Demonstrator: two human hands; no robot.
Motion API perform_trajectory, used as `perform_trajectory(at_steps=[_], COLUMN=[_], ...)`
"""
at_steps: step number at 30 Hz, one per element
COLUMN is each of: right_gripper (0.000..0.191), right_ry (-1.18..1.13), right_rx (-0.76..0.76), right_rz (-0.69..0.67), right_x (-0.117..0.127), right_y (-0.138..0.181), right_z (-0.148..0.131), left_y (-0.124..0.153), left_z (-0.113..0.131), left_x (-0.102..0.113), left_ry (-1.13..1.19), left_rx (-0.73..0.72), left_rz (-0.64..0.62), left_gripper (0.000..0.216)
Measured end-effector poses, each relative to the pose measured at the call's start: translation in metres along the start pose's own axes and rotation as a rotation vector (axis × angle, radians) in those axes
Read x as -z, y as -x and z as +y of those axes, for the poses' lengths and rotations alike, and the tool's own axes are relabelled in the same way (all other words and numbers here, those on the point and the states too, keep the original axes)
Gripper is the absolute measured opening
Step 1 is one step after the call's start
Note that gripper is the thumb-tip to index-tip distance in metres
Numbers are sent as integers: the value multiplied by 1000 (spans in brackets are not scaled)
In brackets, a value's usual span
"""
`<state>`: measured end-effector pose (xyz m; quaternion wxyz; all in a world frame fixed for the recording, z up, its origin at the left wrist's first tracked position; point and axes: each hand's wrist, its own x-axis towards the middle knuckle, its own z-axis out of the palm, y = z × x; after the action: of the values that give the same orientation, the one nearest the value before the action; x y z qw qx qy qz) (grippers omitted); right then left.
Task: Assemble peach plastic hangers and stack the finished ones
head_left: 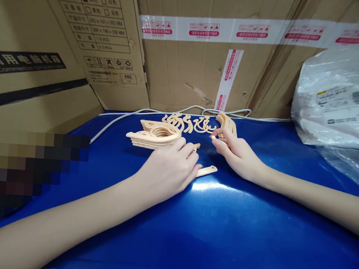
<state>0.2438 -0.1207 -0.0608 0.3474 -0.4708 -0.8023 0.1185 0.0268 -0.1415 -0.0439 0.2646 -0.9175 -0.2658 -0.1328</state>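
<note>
My left hand [176, 163] is closed over a flat beige hanger arm [207, 171]. One rounded end with a small hole sticks out to the right of the fingers, and the rest is hidden beneath them. My right hand [235, 150] pinches a small beige piece [214, 137] between thumb and fingertips; its full shape is covered. Just beyond my left hand lies a stack of curved beige hanger arms [150, 138]. Several beige hooks [186, 123] are spread behind it. Past my right fingers stands another stack of curved arms [228, 123].
The blue tabletop [221, 236] is glossy. White cables [122, 116] run along its back edge. Cardboard boxes [178, 69] rise at the back and left. A clear plastic bag [338, 100] with a white labelled package sits at the right. A pixelated patch covers the lower left.
</note>
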Motion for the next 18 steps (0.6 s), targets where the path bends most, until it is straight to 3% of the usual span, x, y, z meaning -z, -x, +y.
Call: perform_trajectory(at_steps=[7, 18], right_gripper=[23, 26], right_ry=[73, -21], right_rx=[35, 67], right_rz=[-21, 46], right_x=[1, -1], right_y=[3, 4], right_z=[0, 1], left_y=[2, 3], left_z=[-1, -2], left_x=[-4, -8], left_ry=[389, 635], left_rx=[-62, 44], left_rz=[-30, -170], left_gripper=[31, 23])
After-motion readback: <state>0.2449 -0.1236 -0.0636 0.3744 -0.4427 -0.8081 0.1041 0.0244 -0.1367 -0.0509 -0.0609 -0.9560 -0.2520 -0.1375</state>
